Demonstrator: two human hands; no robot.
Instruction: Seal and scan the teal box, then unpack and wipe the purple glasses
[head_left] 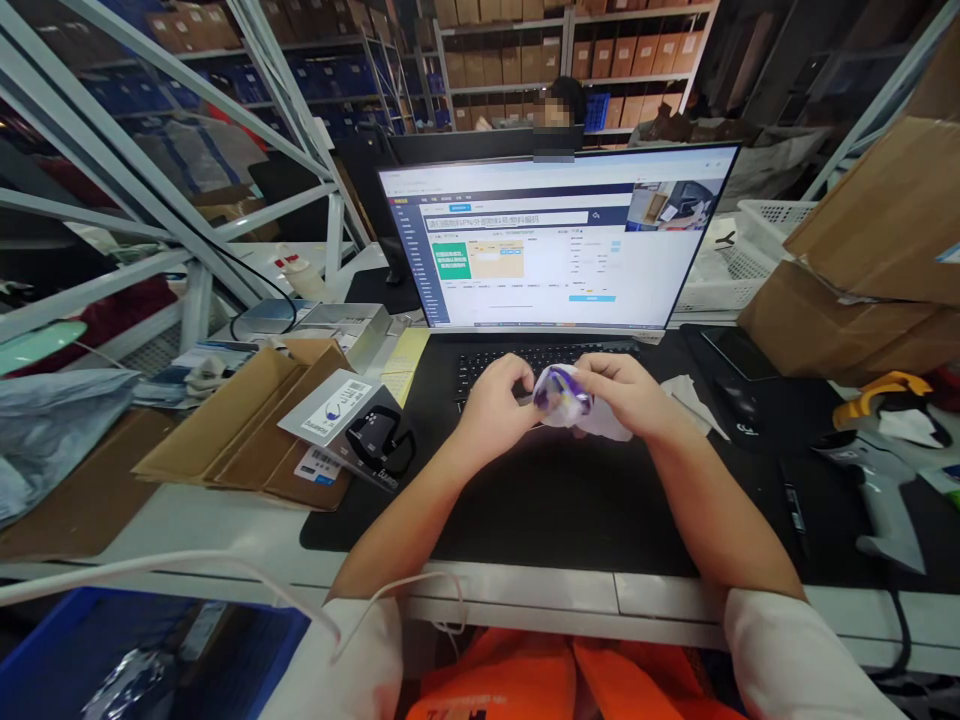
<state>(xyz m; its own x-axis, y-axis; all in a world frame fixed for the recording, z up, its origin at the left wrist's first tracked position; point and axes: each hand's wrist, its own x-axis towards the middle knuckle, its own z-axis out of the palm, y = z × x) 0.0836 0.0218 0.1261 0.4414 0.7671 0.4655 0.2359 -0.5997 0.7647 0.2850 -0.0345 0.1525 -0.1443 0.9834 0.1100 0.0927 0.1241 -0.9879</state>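
My left hand (496, 402) and my right hand (628, 394) meet over the black desk mat (570, 500), just in front of the keyboard (517, 362). Between them they hold a small purple and white item in a clear plastic bag (564, 396). Both hands grip the bag from opposite sides, and the fingers hide part of it. The monitor (551, 240) stands right behind, showing a form page.
Flattened cardboard (240, 430) with a small boxed item (352, 425) lies at left. A handheld scanner (885, 470) and a phone (739, 352) lie at right, beside large cardboard boxes (877, 250). White baskets (750, 250) stand behind. Another person sits beyond the monitor.
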